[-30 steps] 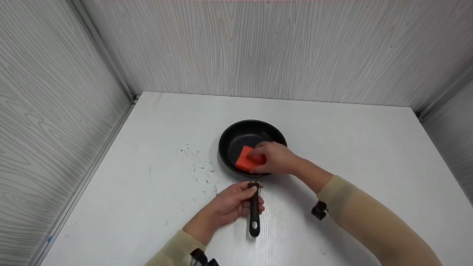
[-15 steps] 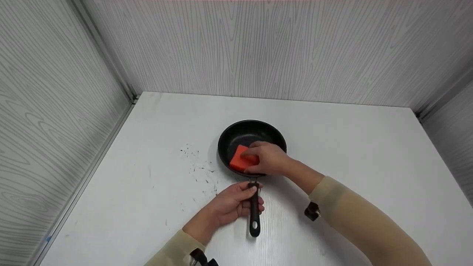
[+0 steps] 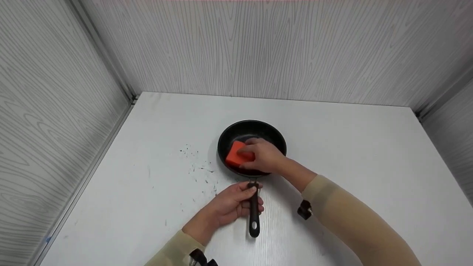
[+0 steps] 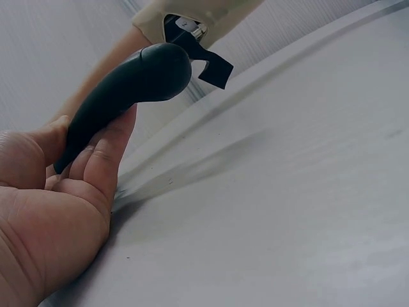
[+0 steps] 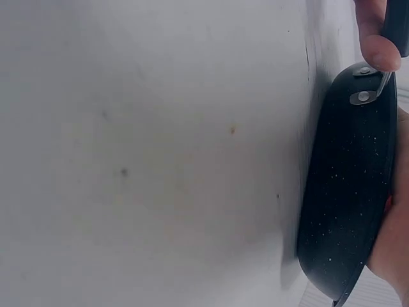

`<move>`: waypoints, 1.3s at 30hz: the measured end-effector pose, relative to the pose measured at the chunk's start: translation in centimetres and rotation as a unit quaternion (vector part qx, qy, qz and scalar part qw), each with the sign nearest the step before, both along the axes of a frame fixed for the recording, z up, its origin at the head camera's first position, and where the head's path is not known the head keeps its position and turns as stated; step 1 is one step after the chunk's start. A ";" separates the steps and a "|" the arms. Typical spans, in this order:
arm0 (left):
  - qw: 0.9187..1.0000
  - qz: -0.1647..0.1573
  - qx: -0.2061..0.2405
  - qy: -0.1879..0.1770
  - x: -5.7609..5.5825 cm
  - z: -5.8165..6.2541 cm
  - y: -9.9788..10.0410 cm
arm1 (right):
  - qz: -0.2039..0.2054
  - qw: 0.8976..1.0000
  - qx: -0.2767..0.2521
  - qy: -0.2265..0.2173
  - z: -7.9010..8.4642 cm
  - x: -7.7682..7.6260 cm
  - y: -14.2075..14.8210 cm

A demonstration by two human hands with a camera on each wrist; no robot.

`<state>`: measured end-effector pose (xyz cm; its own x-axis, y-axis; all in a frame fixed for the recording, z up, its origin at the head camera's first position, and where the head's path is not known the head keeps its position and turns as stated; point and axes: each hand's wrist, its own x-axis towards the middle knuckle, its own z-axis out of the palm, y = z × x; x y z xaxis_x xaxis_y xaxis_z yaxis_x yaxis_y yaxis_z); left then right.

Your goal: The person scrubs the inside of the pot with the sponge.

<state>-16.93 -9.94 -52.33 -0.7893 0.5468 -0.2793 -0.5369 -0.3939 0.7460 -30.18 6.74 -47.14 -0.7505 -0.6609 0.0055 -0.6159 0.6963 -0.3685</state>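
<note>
A black frying pan [image 3: 255,129] sits on the white table, its handle [image 3: 254,221] pointing toward me. My left hand [image 3: 232,203] grips that handle near the pan, thumb on top and fingers underneath. In the left wrist view the handle's rounded end [image 4: 163,71] sticks out past the fingers. My right hand [image 3: 264,155] pinches an orange-red sponge [image 3: 235,154] inside the pan, at its near left side. From the right wrist the speckled outer wall of the pan [image 5: 345,173] hides most of the sponge and the fingers.
The white table [image 3: 351,147] bears small dark marks [image 3: 201,168] to the left of the pan. Pale wood-grain panels [image 3: 236,48] stand at the back and on both sides. A dark clip [image 3: 305,210] hangs from the right sleeve.
My right hand has slid the sponge leftward and slightly away from me inside the pan. The left hand keeps its grip on the handle, and the pan has barely shifted.
</note>
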 end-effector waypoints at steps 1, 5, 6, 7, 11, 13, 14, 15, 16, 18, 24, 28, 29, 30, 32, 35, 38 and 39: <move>1.000 0.000 0.001 0.000 0.0 0.0 0.0 | 0.001 1.000 -0.001 0.002 0.0 -0.1 -0.1; 1.000 0.001 0.006 0.000 0.1 0.1 0.0 | 0.003 1.000 -0.008 0.008 -0.2 -0.4 -0.2; 1.000 0.000 0.008 0.000 0.1 0.1 0.0 | 0.004 1.000 -0.010 0.010 -0.2 -0.5 -0.3; 1.000 -0.001 0.009 0.001 0.1 0.1 0.0 | 0.004 1.000 -0.013 0.011 -0.3 -0.6 -0.3; 1.000 -0.003 0.013 0.004 0.2 0.2 0.0 | -0.001 1.000 -0.020 0.009 -0.4 -0.8 -0.4; 1.000 -0.003 0.012 0.006 0.2 0.1 0.0 | -0.008 1.000 -0.019 0.006 -0.3 -0.9 -0.5; 1.000 -0.003 0.011 0.007 0.2 0.1 0.0 | -0.011 1.000 -0.018 0.005 -0.3 -0.9 -0.5; 1.000 -0.003 0.010 0.008 0.2 0.1 0.0 | -0.014 1.000 -0.016 0.006 -0.2 -0.9 -0.6; 1.000 -0.003 0.009 0.008 0.2 0.1 0.0 | -0.018 1.000 -0.014 0.007 -0.2 -1.0 -0.6; 1.000 -0.002 0.007 0.009 0.2 0.0 0.0 | -0.026 1.000 -0.013 0.007 -0.2 -1.1 -0.6; 1.000 -0.002 0.006 0.007 0.1 0.0 -0.1 | -0.046 0.999 -0.017 0.011 -0.1 -1.4 -0.4; 1.000 -0.003 0.004 0.008 0.1 0.0 -0.1 | -0.053 0.998 -0.026 0.015 0.2 -1.6 0.3; 1.000 -0.002 0.003 0.008 0.1 0.0 -0.1 | -0.054 0.998 -0.029 0.015 0.3 -1.6 0.4; 1.000 -0.002 0.002 0.008 0.0 0.0 -0.2 | -0.055 0.998 -0.033 0.014 0.5 -1.7 0.6; 1.000 -0.003 0.002 0.010 -0.1 -0.1 -0.2 | -0.054 0.998 -0.042 0.013 0.9 -1.7 1.1; 1.000 -0.003 -0.001 0.011 -0.2 -0.2 -0.4 | -0.056 0.997 -0.057 0.011 1.8 -1.7 1.9; 1.000 0.000 -0.008 0.014 -0.4 -0.2 -0.8 | -0.062 0.996 -0.070 0.008 2.7 -1.7 2.7; 1.000 0.002 -0.010 0.014 -0.4 -0.3 -0.9 | -0.064 0.995 -0.073 0.007 3.0 -1.6 3.0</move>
<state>-17.31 -10.81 -52.59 -0.7988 0.5387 -0.2677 -0.5141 -0.3802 0.7689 -31.83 9.75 -44.18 -0.8281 -0.5507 0.1051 -0.5307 0.7097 -0.4633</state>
